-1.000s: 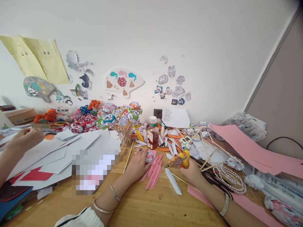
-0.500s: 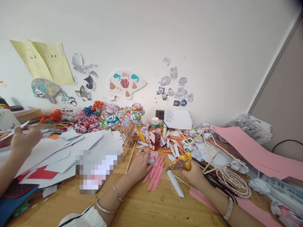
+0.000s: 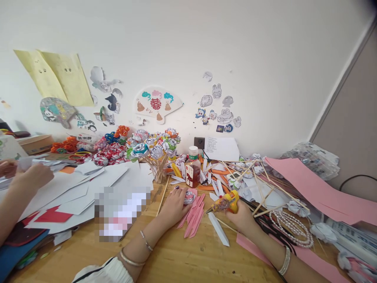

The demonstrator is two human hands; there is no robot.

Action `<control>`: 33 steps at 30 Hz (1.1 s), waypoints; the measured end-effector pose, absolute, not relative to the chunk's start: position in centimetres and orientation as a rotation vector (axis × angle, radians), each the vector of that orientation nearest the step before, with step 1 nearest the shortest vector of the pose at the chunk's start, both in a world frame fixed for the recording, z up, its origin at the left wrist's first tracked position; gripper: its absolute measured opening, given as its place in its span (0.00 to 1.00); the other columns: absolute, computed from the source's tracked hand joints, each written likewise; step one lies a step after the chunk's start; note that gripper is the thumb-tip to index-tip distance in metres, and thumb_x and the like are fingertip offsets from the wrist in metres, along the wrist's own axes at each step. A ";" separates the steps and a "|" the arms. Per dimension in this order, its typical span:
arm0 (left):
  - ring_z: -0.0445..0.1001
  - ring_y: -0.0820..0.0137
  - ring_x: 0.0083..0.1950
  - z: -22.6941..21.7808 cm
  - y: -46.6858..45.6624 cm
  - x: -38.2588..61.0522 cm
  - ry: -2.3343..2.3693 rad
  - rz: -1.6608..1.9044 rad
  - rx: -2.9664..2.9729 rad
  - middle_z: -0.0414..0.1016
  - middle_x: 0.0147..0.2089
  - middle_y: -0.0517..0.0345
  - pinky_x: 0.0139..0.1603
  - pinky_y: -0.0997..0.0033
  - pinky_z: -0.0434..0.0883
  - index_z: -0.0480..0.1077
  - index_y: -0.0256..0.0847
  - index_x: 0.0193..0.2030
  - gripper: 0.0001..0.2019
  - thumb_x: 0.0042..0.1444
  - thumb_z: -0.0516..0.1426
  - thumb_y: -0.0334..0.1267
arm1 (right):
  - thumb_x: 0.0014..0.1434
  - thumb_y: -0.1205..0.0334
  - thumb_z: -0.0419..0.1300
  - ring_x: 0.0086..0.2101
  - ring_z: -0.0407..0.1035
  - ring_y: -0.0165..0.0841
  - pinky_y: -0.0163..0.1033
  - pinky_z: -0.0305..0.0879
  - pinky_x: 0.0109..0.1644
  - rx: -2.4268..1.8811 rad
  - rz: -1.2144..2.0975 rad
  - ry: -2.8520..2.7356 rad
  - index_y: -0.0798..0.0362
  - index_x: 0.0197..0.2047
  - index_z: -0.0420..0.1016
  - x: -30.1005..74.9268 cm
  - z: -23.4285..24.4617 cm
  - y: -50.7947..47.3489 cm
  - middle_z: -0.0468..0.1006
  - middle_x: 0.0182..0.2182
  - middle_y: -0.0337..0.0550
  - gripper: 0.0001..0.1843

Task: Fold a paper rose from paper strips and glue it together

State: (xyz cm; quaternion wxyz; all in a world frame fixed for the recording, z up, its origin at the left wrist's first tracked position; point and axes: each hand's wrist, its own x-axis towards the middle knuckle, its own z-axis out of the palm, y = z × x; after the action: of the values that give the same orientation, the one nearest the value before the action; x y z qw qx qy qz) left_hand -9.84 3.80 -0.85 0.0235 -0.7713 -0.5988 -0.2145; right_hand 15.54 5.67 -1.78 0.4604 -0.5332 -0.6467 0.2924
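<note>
My left hand (image 3: 173, 206) rests on the table with its fingers curled against a small pink-and-white paper flower (image 3: 189, 197), partly hidden by the hand. Beside it, several folded pink paper strips (image 3: 194, 218) lie in a loose pile. My right hand (image 3: 243, 217) is wrapped around a yellow hot glue gun (image 3: 225, 202), whose nozzle points left toward the pink strips. Below the nozzle lies a folded white paper strip (image 3: 218, 229).
A labelled bottle of reddish-brown liquid (image 3: 193, 168) stands behind the flower. Wooden sticks (image 3: 159, 169) fill a holder near finished paper flowers (image 3: 156, 145). White sheets (image 3: 75, 196) and a blurred-out flat item (image 3: 122, 214) lie left. A co-worker's hand (image 3: 33, 179) handles paper. Pearl strings (image 3: 290, 230) lie right.
The co-worker's hands at the left edge have shifted, and the paper in them has changed position. My own two hands, the flower and the glue gun stay in place.
</note>
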 end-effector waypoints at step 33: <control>0.68 0.52 0.56 -0.6 3.7 -9.8 -1.838 -0.625 -2.370 0.72 0.53 0.40 0.56 0.52 0.65 0.64 0.37 0.55 0.21 0.55 0.56 0.41 | 0.38 0.61 0.61 0.28 0.74 0.43 0.42 0.70 0.31 -1.326 0.788 -1.597 0.55 0.28 0.77 15.4 -0.9 5.2 0.79 0.24 0.43 0.10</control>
State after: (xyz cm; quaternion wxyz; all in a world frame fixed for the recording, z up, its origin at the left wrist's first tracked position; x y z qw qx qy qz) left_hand -9.76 3.70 -0.56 0.0387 -0.7730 -0.5995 -0.2038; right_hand 15.37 5.22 -0.90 0.4445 -0.5351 -0.6442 0.3178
